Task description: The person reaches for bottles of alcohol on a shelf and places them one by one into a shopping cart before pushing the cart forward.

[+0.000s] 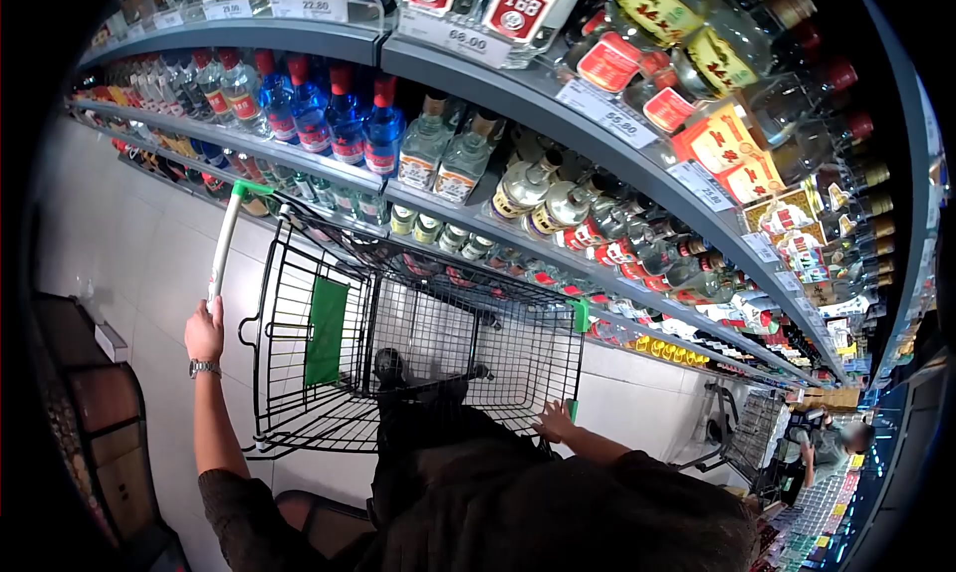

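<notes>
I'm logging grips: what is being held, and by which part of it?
A shopping cart: the left hand grips its pale handle bar; the right hand touches its opposite end.

The shopping cart [478, 328] has a black wire basket, green corner pieces, a green panel [324, 332] near one end and a long pale handle [225, 243] with a green end cap. It stands upright on the pale tiled floor [627, 385], right beside the bottle-stocked shelves [239, 146].

Wearer's hands [204, 333]: 2 (1 wristwatch [204, 369]); red-capped blue bottles [383, 139]: 4.
</notes>
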Action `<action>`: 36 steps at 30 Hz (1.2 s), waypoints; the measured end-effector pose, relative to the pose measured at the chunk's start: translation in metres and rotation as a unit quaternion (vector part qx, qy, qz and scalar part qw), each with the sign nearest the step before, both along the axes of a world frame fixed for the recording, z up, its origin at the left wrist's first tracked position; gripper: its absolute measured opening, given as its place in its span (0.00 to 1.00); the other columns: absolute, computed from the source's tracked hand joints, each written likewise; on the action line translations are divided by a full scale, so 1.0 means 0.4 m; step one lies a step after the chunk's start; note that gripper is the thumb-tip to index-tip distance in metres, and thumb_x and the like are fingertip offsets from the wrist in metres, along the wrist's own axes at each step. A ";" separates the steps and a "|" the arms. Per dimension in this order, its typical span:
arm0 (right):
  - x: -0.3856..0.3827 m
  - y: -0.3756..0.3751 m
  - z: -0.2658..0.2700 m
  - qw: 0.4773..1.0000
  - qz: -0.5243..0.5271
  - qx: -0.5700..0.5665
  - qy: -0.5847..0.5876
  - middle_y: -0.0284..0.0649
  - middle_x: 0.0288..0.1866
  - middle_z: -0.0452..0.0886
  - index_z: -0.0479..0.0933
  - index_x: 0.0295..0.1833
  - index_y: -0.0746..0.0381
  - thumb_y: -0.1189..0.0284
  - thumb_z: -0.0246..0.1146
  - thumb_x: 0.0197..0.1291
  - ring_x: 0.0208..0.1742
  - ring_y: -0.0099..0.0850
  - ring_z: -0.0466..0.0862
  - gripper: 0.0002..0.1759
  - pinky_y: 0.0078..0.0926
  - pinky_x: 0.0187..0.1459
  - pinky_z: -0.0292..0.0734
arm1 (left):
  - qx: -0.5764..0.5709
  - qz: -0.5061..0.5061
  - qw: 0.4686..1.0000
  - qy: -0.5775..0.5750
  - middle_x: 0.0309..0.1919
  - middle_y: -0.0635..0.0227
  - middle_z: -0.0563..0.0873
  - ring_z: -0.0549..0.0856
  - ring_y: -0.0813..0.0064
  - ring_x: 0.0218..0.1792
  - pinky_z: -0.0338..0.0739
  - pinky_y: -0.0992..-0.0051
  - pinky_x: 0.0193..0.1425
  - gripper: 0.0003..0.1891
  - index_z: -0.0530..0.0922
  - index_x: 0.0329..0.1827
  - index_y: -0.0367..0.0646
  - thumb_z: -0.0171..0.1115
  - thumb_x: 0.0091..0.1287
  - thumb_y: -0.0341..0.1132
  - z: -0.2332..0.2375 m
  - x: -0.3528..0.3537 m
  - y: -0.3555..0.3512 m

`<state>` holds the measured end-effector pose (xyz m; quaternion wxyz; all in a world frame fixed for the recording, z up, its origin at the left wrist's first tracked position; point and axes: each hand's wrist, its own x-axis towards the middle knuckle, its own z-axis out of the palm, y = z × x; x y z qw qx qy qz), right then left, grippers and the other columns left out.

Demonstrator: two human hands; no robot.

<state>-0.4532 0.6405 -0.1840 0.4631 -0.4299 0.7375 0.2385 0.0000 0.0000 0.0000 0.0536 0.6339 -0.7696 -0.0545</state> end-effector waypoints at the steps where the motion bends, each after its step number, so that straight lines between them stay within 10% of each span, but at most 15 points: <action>1: 0.010 -0.026 -0.007 0.998 -0.028 -0.048 -0.041 0.49 0.81 0.51 0.65 0.74 0.54 0.35 0.47 0.64 0.82 0.54 0.39 0.43 0.66 0.75 0.30 | -0.002 -0.002 1.000 -0.003 0.21 0.49 0.82 0.83 0.44 0.29 0.75 0.51 0.33 0.28 0.77 0.33 0.37 0.48 0.73 0.57 -0.005 0.005 -0.020; 5: 0.017 0.019 0.038 0.987 -0.046 -0.141 -0.067 0.44 0.78 0.59 0.72 0.68 0.54 0.36 0.49 0.65 0.82 0.52 0.43 0.39 0.64 0.75 0.33 | -0.025 0.000 0.999 -0.033 0.23 0.49 0.83 0.84 0.45 0.30 0.77 0.51 0.35 0.28 0.77 0.33 0.38 0.48 0.73 0.57 0.009 0.000 0.012; 9: 0.029 0.056 -0.001 0.987 0.065 -0.141 -0.030 0.34 0.61 0.80 0.80 0.51 0.52 0.54 0.54 0.66 0.67 0.40 0.73 0.18 0.48 0.66 0.66 | -0.045 -0.008 0.997 -0.059 0.25 0.49 0.84 0.84 0.45 0.31 0.78 0.51 0.37 0.29 0.78 0.34 0.38 0.46 0.73 0.58 -0.011 0.016 0.004; 12: 0.037 0.070 -0.007 0.979 -0.081 -0.166 -0.088 0.41 0.47 0.85 0.83 0.43 0.57 0.53 0.50 0.66 0.50 0.45 0.82 0.22 0.46 0.52 0.76 | -0.031 -0.008 0.998 -0.061 0.25 0.49 0.85 0.84 0.45 0.32 0.78 0.51 0.37 0.29 0.78 0.34 0.38 0.46 0.74 0.58 -0.019 0.018 0.000; 36: 0.051 0.006 0.070 0.975 -0.140 -0.160 0.060 0.42 0.39 0.86 0.85 0.35 0.48 0.60 0.55 0.53 0.45 0.44 0.84 0.14 0.41 0.45 0.80 | -0.003 -0.017 1.000 -0.025 0.31 0.48 0.86 0.86 0.47 0.36 0.80 0.52 0.42 0.30 0.81 0.41 0.37 0.46 0.73 0.59 -0.052 0.048 -0.022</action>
